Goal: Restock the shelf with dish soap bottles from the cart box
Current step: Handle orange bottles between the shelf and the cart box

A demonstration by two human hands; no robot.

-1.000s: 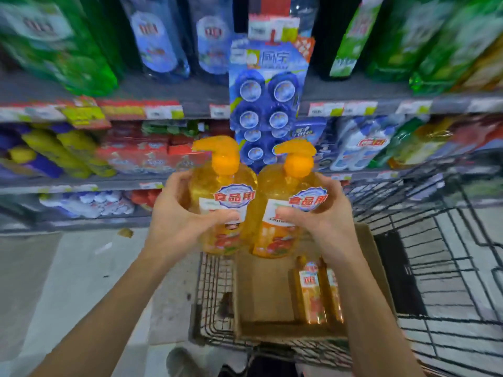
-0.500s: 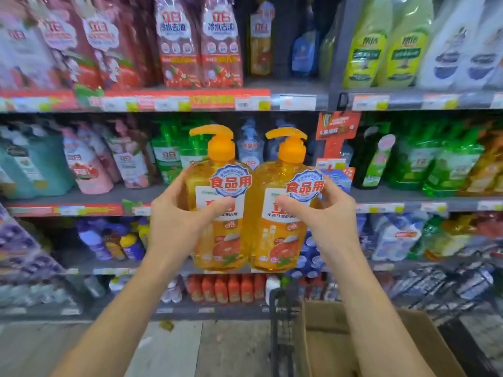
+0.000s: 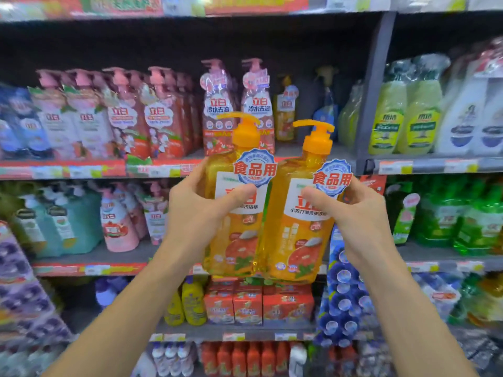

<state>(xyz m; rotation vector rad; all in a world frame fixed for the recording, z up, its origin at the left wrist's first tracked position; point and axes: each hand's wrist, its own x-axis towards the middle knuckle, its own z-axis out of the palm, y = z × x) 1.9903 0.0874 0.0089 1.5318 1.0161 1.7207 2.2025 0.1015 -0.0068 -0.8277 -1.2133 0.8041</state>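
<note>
Both hands up front, each gripping a bottle: the left hand [image 3: 194, 213] wraps its orange dish soap bottle [image 3: 234, 213], thumb across the label, and the right hand [image 3: 353, 213] clasps the second orange bottle [image 3: 296, 227], touching the first. Both are upright, full of amber liquid, pumps on top. Behind the hands, pink pump bottles [image 3: 239, 110] crowd the shelf [image 3: 299, 153]; a lone orange bottle [image 3: 285, 112] stands beyond the right-hand pump.
</note>
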